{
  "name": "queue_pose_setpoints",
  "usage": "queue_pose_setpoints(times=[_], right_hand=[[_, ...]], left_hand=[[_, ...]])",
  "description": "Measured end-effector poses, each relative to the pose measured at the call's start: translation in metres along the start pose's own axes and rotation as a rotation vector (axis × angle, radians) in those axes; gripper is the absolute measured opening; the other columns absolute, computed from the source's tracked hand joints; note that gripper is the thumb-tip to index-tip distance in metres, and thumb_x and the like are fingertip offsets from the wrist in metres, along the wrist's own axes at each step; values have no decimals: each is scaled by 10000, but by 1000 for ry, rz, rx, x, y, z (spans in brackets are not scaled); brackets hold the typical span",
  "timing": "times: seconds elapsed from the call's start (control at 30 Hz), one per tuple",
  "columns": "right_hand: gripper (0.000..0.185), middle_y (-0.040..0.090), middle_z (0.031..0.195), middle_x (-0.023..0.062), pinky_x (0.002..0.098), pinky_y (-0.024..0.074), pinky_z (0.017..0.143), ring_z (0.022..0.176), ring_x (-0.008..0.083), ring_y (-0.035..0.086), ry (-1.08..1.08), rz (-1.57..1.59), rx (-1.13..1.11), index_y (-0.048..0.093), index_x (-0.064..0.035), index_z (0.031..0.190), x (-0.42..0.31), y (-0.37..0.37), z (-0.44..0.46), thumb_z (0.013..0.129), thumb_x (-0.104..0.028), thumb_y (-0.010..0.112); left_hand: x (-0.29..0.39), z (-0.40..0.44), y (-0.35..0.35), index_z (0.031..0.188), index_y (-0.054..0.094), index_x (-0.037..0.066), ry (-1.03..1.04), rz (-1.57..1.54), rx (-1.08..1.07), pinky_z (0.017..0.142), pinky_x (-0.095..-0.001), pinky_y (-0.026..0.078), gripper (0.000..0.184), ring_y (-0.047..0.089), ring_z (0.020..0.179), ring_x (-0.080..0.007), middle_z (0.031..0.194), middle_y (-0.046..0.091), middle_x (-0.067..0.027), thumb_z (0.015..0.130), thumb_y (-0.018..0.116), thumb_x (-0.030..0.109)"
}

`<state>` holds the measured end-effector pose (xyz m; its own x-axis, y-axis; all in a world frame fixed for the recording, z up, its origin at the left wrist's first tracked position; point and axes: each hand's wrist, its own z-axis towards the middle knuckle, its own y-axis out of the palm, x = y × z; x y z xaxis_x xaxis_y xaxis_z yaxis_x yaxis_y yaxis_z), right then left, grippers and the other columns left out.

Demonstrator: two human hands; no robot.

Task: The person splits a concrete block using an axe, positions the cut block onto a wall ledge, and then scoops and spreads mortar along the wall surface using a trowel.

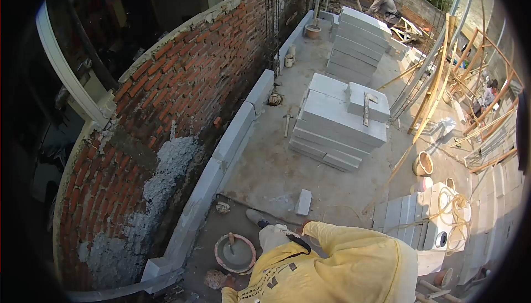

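Crouching beside the round, pink-rimmed bucket of grey mix (pixel 253 255) on the floor, the person is apparently tending it, the left hand (pixel 229 283) near the rim, the right hand (pixel 302 229) by the knee; neither grip's closure is showing clearly. Stirring would be requiring a grasp on the tool handle (pixel 231 239).

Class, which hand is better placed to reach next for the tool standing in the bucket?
Probably the left. The left hand is close beside the bucket with the tool, while the right hand is farther off, beyond the leg.
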<state>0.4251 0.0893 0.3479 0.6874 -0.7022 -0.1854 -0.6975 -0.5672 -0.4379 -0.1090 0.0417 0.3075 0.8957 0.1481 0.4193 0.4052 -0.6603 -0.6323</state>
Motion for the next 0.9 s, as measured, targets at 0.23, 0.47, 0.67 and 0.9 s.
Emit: queue_pose_setpoints(times=[0.23, 0.47, 0.67, 0.9], right_hand=[[563, 722, 820, 114, 418, 526, 778, 840, 267, 695, 33, 64, -42, 756, -96, 812, -14, -10, -2, 725, -644, 659], [498, 716, 981, 93, 425, 512, 851, 945, 278, 680, -18, -290, 117, 738, -117, 982, -66, -15, -1, 771, -557, 641], [368, 698, 1071, 142, 438, 527, 851, 984, 290, 681, -224, -708, 46, 727, -120, 1044, -15, 58, 165, 790, -360, 613], [357, 704, 1055, 143, 459, 544, 806, 962, 288, 690, -126, -711, 39, 740, -126, 1017, 17, 63, 173, 765, -353, 627]], left_hand=[[53, -8, 14, 1183, 586, 123, -459, -976, 20, 745, -495, 497, 459, 641, 806, -361, 1002, 663, -179, 891, 580, 478], [42, -19, 39, 1191, 574, 119, -395, -623, -29, 763, -494, 488, 441, 632, 841, -368, 1018, 655, -188, 916, 537, 461], [32, -31, 41, 1199, 564, 115, -390, -562, -32, 778, -493, 480, 427, 625, 871, -373, 1032, 647, -196, 937, 500, 447], [20, -32, 51, 1207, 552, 111, -367, -524, -51, 796, -492, 470, 413, 616, 907, -380, 1048, 639, -205, 962, 457, 430]])
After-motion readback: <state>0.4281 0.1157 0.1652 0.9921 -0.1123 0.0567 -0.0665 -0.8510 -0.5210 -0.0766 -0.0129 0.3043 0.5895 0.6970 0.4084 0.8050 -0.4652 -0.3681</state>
